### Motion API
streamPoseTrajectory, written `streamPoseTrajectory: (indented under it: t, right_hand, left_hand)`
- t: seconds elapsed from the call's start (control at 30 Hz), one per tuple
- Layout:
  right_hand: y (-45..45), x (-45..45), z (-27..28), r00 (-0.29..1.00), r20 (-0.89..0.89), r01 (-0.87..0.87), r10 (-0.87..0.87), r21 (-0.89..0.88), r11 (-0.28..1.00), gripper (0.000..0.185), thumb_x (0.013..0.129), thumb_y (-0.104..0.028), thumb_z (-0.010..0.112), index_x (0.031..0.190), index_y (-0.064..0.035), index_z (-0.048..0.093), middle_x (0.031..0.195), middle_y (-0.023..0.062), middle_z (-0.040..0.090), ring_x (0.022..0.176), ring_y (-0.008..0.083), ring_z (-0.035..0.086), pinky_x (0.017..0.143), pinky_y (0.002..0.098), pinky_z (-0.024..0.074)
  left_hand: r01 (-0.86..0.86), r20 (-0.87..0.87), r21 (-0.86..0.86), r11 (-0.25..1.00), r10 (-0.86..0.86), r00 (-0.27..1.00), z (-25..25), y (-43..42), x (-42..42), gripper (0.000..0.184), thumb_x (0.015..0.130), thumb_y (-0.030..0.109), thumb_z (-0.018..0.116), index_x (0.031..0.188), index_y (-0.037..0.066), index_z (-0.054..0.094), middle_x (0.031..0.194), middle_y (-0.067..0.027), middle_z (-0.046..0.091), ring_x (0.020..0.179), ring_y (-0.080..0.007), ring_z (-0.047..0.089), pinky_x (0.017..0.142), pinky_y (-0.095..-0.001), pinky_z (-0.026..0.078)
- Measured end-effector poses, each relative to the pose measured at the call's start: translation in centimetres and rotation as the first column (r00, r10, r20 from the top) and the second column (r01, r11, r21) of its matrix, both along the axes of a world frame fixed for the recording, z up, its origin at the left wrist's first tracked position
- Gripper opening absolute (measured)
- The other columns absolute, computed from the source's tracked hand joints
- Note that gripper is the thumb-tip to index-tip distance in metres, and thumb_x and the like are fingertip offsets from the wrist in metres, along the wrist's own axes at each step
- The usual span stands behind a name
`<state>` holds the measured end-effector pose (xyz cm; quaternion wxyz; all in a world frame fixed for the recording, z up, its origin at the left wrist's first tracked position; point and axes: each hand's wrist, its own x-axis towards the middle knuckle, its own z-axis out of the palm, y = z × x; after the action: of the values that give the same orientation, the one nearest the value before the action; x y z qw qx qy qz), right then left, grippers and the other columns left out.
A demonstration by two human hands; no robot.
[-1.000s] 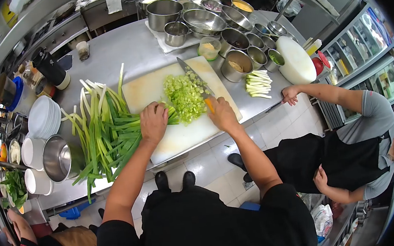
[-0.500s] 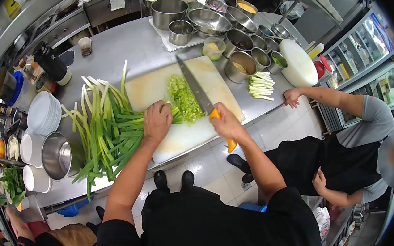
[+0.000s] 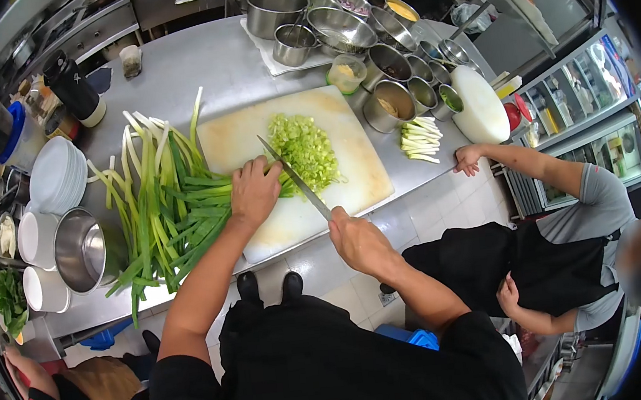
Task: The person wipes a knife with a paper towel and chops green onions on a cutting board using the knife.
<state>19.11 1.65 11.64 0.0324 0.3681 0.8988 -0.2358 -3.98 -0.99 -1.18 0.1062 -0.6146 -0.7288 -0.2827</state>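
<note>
My left hand (image 3: 255, 192) is closed over the bunch of long green onions (image 3: 163, 207), pressing their cut ends on the white cutting board (image 3: 359, 158). The leafy stalks spread leftward past the board onto the steel table. In my right hand (image 3: 359, 242) is the knife (image 3: 298, 181), its fingers wrapped round the handle, which they hide. The blade points up and to the left, its tip beside my left fingers. Chopped green onion (image 3: 304, 151) lies in a pile on the board, to the right of and beyond the blade.
Steel pots (image 3: 277, 10) and small containers crowd the back right. White stalk pieces (image 3: 420, 140) lie right of the board. Plates (image 3: 57, 175) and a steel bowl (image 3: 82, 250) stand at the left. A person (image 3: 571, 241) in grey rests a hand on the table edge; another is at lower left.
The knife has moved left from over the chopped pile to beside my left hand, its blade now slanting up-left. The chopped pile is spread wider than half a second ago. The view has shifted slightly.
</note>
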Motion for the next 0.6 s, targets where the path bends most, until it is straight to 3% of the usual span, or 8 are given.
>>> streamPoseTrajectory:
  t: [0.2, 0.3, 0.37, 0.6]
  right_hand:
    - [1.7, -4.4, -4.4, 0.992, 0.123, 0.044, -0.037, -0.05, 0.998, 0.018, 0.1, -0.012, 0.044, 0.104, 0.0046, 0.05, 0.08, 0.0335, 0.067, 0.076, 0.0513, 0.067, 0.071, 0.0577, 0.0548]
    - [3.5, -7.3, -8.8, 0.995, 0.033, 0.1, -0.099, -0.018, 0.995, 0.019, 0.099, -0.01, 0.043, 0.107, 0.0061, 0.049, 0.082, 0.0355, 0.067, 0.079, 0.0516, 0.068, 0.074, 0.0582, 0.0547]
    - [4.4, -8.1, -9.5, 0.992, -0.084, 0.091, -0.095, -0.051, 0.995, 0.023, 0.103, -0.018, 0.043, 0.105, 0.0045, 0.047, 0.08, 0.0359, 0.065, 0.079, 0.0536, 0.065, 0.075, 0.0609, 0.0509]
    - [2.7, -5.5, -1.9, 0.993, 0.021, 0.119, -0.119, -0.038, 0.992, 0.022, 0.1, -0.014, 0.044, 0.106, 0.0065, 0.048, 0.081, 0.0365, 0.066, 0.081, 0.0529, 0.067, 0.074, 0.0599, 0.0533]
  left_hand:
    - [0.02, 0.035, -0.051, 0.999, -0.019, 0.999, 0.0, 0.0, -0.1, 0.035, 0.082, 0.016, 0.069, 0.116, 0.017, 0.062, 0.113, -0.0075, 0.057, 0.105, -0.0264, 0.057, 0.085, -0.0447, 0.044]
    - [0.022, 0.097, -0.043, 0.999, -0.018, 0.995, -0.1, -0.1, -0.1, 0.035, 0.081, 0.013, 0.069, 0.115, 0.014, 0.063, 0.113, -0.0089, 0.059, 0.107, -0.0286, 0.058, 0.089, -0.0463, 0.043]
    - [0.022, 0.063, -0.006, 1.0, -0.021, 0.998, -0.3, -0.2, -0.2, 0.034, 0.082, 0.017, 0.069, 0.115, 0.016, 0.062, 0.112, -0.0071, 0.058, 0.106, -0.026, 0.057, 0.09, -0.0446, 0.042]
    - [0.019, 0.085, 0.056, 0.998, -0.023, 0.996, -0.2, -0.1, -0.2, 0.033, 0.081, 0.017, 0.069, 0.114, 0.014, 0.062, 0.109, -0.0072, 0.058, 0.104, -0.0266, 0.058, 0.09, -0.0442, 0.043]
